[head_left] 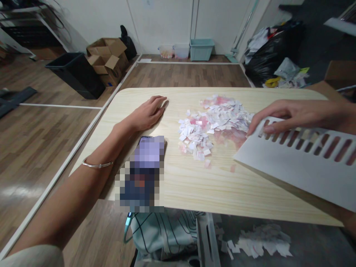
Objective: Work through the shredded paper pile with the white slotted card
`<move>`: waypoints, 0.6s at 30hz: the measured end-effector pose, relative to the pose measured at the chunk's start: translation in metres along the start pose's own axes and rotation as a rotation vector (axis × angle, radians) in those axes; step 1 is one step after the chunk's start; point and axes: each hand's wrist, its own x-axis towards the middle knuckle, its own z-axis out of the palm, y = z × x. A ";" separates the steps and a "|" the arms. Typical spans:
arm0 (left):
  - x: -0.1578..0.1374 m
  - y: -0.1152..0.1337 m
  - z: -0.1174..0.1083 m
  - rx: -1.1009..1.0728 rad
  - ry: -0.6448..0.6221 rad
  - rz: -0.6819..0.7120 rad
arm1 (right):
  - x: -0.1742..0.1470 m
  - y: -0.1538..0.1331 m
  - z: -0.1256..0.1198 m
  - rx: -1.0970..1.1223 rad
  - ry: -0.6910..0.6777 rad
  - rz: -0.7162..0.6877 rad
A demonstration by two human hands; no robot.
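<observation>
My left hand rests on the left part of the pale wooden table, palm down and fingers stretched out, holding nothing. A phone, mostly blurred by pixels, lies on the near side of that forearm. On the right, my right hand grips the upper edge of a white slotted basket, thumb on the near side. The basket is tilted and cut off by the right edge of the view. Beside its left end spreads a pile of small white and pink paper scraps.
Below the near edge lie more paper scraps and a pale green striped cloth. A cable hangs by the table. Beyond stand a black bin, cardboard boxes, a teal tub and black bags.
</observation>
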 end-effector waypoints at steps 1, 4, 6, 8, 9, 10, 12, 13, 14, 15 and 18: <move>0.000 -0.001 0.001 0.009 -0.004 0.008 | -0.001 -0.003 0.003 -0.045 -0.010 0.011; 0.001 -0.003 0.001 0.015 -0.011 0.044 | -0.003 -0.008 0.010 -0.171 -0.008 0.059; 0.001 -0.007 0.001 0.010 -0.011 0.066 | -0.001 -0.005 0.008 -0.238 -0.076 0.014; 0.001 -0.011 0.003 0.000 -0.005 0.081 | 0.005 0.002 0.002 -0.286 -0.202 -0.093; 0.002 -0.013 0.003 -0.007 0.001 0.087 | 0.009 0.006 -0.001 -0.290 -0.226 -0.155; 0.002 -0.015 0.004 -0.013 0.008 0.092 | 0.013 0.009 -0.002 -0.289 -0.263 -0.206; 0.002 -0.018 0.006 -0.018 0.020 0.102 | 0.020 0.015 -0.001 -0.272 -0.313 -0.287; 0.001 -0.018 0.007 -0.018 0.024 0.105 | 0.024 0.017 0.003 -0.262 -0.341 -0.312; 0.001 -0.019 0.007 -0.017 0.026 0.107 | 0.027 0.018 0.007 -0.254 -0.368 -0.333; 0.001 -0.020 0.007 -0.014 0.027 0.109 | 0.029 0.019 0.012 -0.253 -0.393 -0.346; 0.001 -0.021 0.008 0.001 0.024 0.118 | 0.032 0.016 0.029 -0.280 -0.446 -0.356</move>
